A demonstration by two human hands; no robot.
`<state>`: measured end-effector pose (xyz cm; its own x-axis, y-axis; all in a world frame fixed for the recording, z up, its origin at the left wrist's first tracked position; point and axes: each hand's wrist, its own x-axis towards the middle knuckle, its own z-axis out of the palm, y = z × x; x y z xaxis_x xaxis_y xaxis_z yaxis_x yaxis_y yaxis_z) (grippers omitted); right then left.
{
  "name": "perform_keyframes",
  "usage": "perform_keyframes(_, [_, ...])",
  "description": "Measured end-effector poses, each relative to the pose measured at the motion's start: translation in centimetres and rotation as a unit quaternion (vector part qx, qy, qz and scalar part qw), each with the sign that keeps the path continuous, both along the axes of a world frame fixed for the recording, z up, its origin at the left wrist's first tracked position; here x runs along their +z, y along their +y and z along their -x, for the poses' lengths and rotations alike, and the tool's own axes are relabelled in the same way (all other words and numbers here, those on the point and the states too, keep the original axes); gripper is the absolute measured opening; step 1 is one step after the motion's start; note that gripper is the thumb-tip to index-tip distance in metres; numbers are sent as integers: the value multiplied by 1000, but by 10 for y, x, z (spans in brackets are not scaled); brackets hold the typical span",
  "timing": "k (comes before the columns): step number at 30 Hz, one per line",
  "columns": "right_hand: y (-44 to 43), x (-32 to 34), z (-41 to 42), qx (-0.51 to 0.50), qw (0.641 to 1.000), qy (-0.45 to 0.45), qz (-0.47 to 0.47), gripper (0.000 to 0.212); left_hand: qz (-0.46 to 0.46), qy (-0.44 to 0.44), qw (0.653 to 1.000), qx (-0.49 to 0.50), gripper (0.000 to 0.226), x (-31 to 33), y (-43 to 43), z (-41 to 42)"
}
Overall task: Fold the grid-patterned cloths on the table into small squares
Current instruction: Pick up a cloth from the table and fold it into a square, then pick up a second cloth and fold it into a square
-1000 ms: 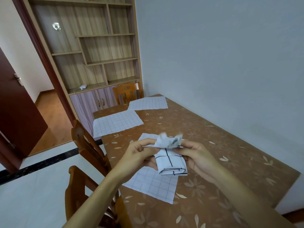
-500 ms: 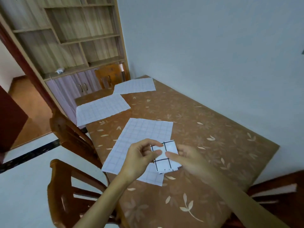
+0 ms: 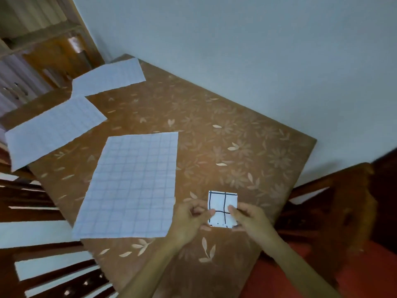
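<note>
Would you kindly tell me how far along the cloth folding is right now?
Done: one folded cloth is already a small square. In hand: the left hand and right hand pinch its sides. Left: the near cloth, the middle cloth and the far cloth lie flat, unfolded.

a wooden shelf unit (image 3: 36, 31) is seen top left, a pale wall (image 3: 257, 50) behind, a wooden chair (image 3: 348, 203) at right.

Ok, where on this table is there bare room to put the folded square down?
Bare brown floral tabletop runs from the large flat grid cloth across to the wall-side edge, beyond the small folded black-lined square. The left side is crowded: the middle grid cloth and the far grid cloth lie there.
</note>
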<state>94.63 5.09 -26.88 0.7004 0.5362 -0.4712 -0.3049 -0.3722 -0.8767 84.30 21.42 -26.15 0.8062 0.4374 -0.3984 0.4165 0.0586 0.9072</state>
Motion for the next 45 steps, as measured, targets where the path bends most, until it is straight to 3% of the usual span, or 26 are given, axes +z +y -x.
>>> perform_keyframes(6, [-45, -62, -50, -68, 991, -38, 107, 17, -140, 52, 984, -100, 17, -67, -28, -80])
perform_keyframes(9, [-53, -89, -73, -131, 982, -31, 135, 5, -184, 38, 976, -114, 23, -91, -44, -117])
perform_keyframes(11, [-55, -102, -87, -180, 973, -2, 141, 14, -198, 33, 972, -123, 41, -106, -51, -138])
perform_keyframes(13, [-56, -113, -99, -200, 969, 0, 147, 31, -227, 34, 961, -153, 27, -121, -54, -153])
perform_keyframes(16, [-54, -123, -108, -174, 964, -68, 190, 52, -297, 34, 930, -214, 20, -141, -56, -162])
perform_keyframes(19, [-50, -123, -104, -123, 931, -265, 218, 41, -360, 35, 894, -265, 17, -145, -59, -161])
perform_keyframes(22, [-42, -135, -89, 44, 913, -364, 180, 48, -348, 50, 895, -273, 23, -142, -60, -159])
perform_keyframes(25, [-45, -161, -76, 139, 917, -337, 163, 59, -385, 34, 878, -282, 43, -148, -56, -151])
perform_keyframes(30, [-43, -158, -79, 181, 860, -375, 296, 60, -440, 58, 828, -342, 71, -152, -43, -122])
perform_keyframes(34, [-30, -153, -85, 174, 850, -353, 350, 79, -483, 67, 808, -331, 62, -141, -29, -102])
perform_keyframes(37, [-27, -148, -91, 175, 857, -331, 354, 91, -502, 75, 804, -310, 40, -130, -16, -92])
perform_keyframes(42, [-23, -131, -92, 167, 844, -368, 352, 78, -508, 111, 822, -231, 21, -123, 14, -61])
perform_keyframes(45, [-24, -131, -85, 213, 829, -373, 358, 75, -514, 125, 827, -187, 33, -121, 34, -39])
